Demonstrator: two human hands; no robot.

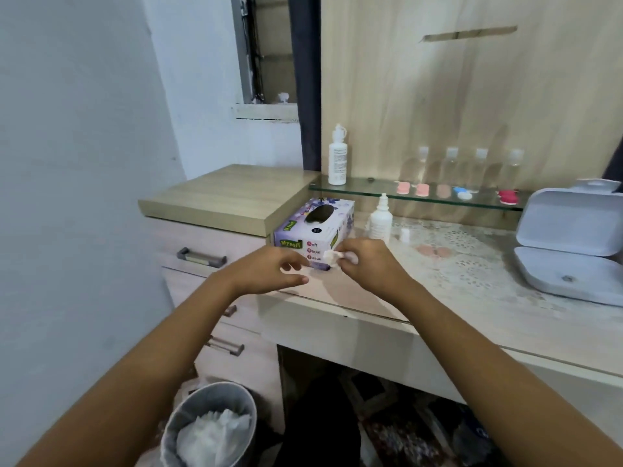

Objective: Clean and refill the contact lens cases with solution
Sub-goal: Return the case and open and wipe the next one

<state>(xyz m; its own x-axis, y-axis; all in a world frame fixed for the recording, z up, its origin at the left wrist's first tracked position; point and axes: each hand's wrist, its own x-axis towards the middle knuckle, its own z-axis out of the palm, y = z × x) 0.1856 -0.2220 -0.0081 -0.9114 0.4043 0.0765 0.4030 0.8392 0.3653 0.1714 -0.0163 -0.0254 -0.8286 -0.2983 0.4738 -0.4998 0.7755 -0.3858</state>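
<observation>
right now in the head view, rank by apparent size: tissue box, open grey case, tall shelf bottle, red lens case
1. open grey case
2. tissue box
3. tall shelf bottle
4. red lens case

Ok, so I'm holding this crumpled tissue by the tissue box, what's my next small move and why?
Probably drop the tissue into the bin below the counter. Your right hand pinches it already wadded, the bin holds used tissues, and the pink case lies on the counter near the bottle, seemingly waiting for solution.
</observation>
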